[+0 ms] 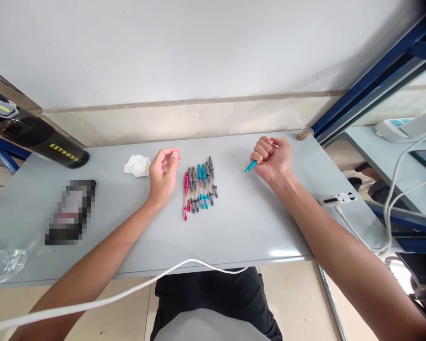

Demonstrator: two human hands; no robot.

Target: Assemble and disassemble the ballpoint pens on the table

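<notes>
While a dark bottle (39, 135) is seen at the far left of the grey table (230, 232), a crumpled white tissue (137, 166) is placed just beside the left hand (164, 174). Its fingers are loosely curled; whether anything is held cannot be told. Next, seven pens (200, 185) are laid in a slanting row. Well apart from these, a teal pen (250, 167) is gripped, tip exposed, in the fisted right hand (271, 157).
</notes>
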